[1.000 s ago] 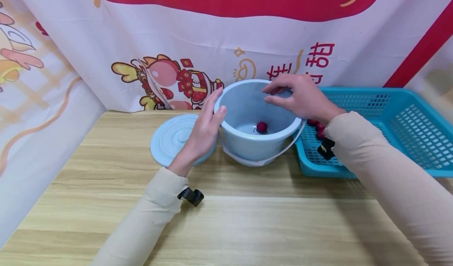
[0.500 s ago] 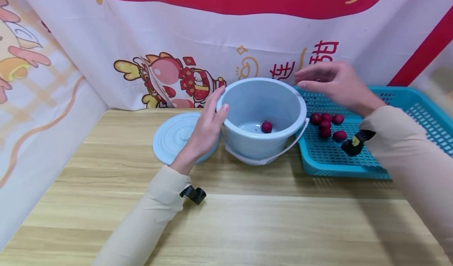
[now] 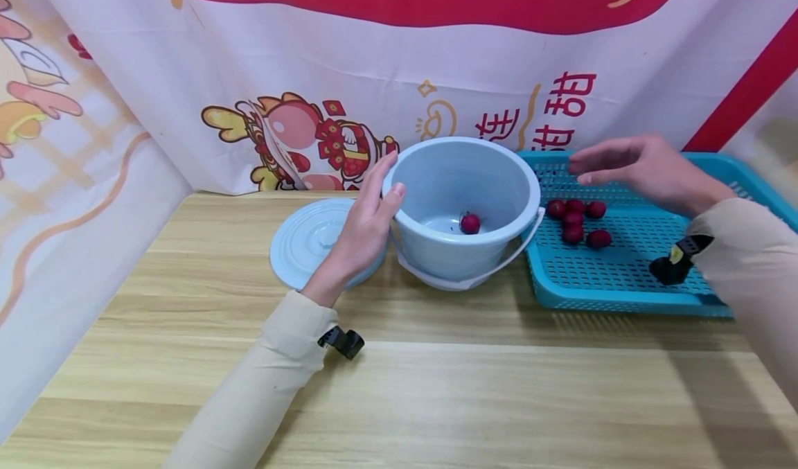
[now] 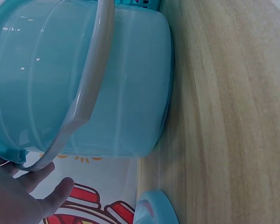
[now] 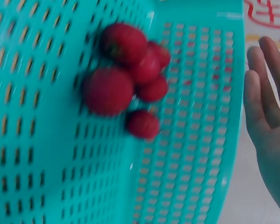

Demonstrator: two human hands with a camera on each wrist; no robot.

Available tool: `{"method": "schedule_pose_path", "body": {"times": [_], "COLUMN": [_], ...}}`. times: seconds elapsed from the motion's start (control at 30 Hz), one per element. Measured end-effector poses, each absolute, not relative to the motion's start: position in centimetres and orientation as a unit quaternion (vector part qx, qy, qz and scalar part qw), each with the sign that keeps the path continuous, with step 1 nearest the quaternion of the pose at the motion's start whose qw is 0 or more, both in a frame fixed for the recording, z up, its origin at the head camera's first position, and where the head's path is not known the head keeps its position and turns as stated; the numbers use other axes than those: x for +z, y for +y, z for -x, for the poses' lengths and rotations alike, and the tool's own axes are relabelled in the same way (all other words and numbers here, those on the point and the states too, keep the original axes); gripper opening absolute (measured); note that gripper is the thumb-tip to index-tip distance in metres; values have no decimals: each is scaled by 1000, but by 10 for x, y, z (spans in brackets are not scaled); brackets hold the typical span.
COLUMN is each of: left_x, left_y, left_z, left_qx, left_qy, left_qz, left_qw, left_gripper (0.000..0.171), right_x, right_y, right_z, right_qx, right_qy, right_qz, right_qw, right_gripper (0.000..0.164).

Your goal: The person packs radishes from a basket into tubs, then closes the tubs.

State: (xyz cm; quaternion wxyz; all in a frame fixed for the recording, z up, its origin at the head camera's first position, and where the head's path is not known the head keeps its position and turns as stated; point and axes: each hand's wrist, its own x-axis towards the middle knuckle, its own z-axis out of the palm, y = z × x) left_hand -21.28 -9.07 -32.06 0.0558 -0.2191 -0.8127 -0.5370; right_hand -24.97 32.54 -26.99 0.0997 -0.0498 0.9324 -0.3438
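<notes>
My left hand rests with straight fingers against the left side and rim of a light blue bucket. Inside the bucket, one small round dark-red radish-like piece lies on the bottom. In the left wrist view, the fingers are beside the root of the bucket's pale handle. Over the teal basket, my right hand hovers with relaxed fingers, holding nothing. Several matching red pieces are bunched at the basket's left end. The right wrist view shows them clustered near the slotted wall.
A round light blue lid lies on the wooden table, partly behind my left hand. A printed white and red cloth hangs behind the table. The basket stands just right of the bucket.
My right hand has moved from over the bucket rightward to over the basket, uncovering the red pieces there. My left hand stays at the bucket.
</notes>
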Motion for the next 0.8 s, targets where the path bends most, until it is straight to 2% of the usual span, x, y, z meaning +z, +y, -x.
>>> {"method": "schedule_pose_path", "body": {"times": [0.13, 0.4, 0.8], "left_x": [-317, -297, -321], "left_y": [-90, -89, -91], "left_z": [210, 193, 214], "left_qx": [-539, -544, -540], "left_qy": [-812, -810, -810], "left_qz": [218, 216, 220], "left_qw": [50, 34, 56], "left_gripper": [58, 59, 59], "right_x": [-278, -296, -313], "right_y": [343, 369, 378], "right_z": [250, 253, 256], "right_qx": [-322, -325, -286], "right_qy": [936, 929, 928], "right_qz": [50, 50, 61], "right_qw": [135, 168, 232], "right_gripper": [69, 67, 62]}}
